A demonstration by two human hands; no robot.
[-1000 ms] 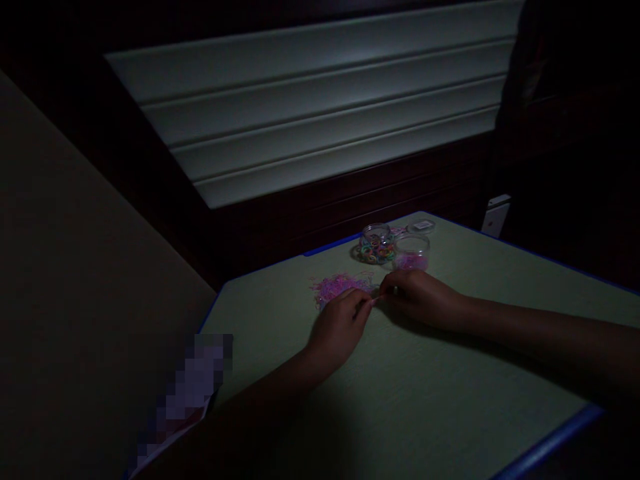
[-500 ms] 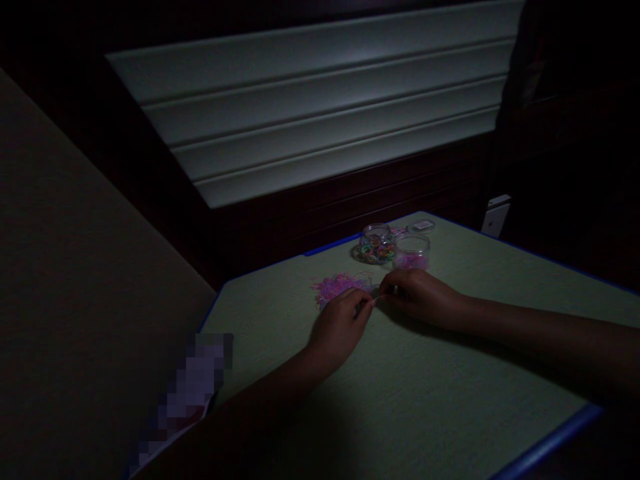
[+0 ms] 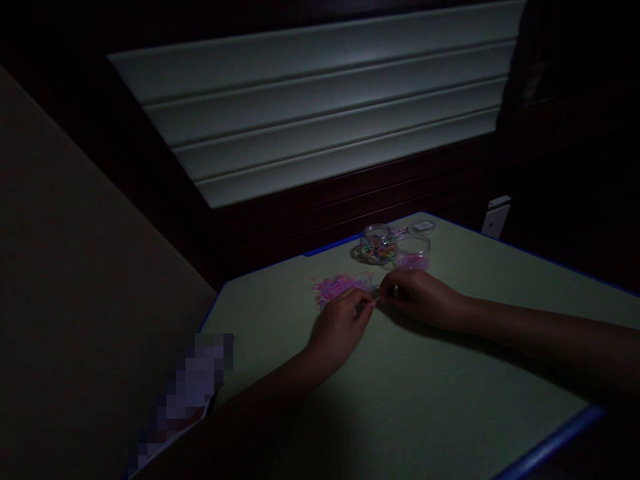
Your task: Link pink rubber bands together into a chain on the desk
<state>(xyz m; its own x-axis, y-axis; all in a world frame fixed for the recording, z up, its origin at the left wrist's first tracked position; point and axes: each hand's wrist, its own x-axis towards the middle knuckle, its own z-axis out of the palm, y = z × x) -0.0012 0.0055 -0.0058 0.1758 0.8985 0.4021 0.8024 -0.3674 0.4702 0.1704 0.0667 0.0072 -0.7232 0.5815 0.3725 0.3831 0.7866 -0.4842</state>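
My left hand [image 3: 340,327] is closed in a pinch at the near edge of a pile of small pink and purple bands [image 3: 337,285]. Facing it, my right hand [image 3: 425,297] also pinches, its fingertips close to the left ones. A thin pale strand [image 3: 377,300] spans the small gap between the fingertips, held at both ends. Just beyond my right hand stands an open clear jar [image 3: 413,257] with pink bands inside. Left of that jar is a second clear jar [image 3: 377,245] of multicoloured rings.
A clear lid [image 3: 421,227] lies at the back of the green table [image 3: 425,400], which has a blue edge. A white object [image 3: 496,219] stands beyond the table. Shutter-like panels [image 3: 325,100] are behind. A blurred-out item [image 3: 197,380] lies at the left edge.
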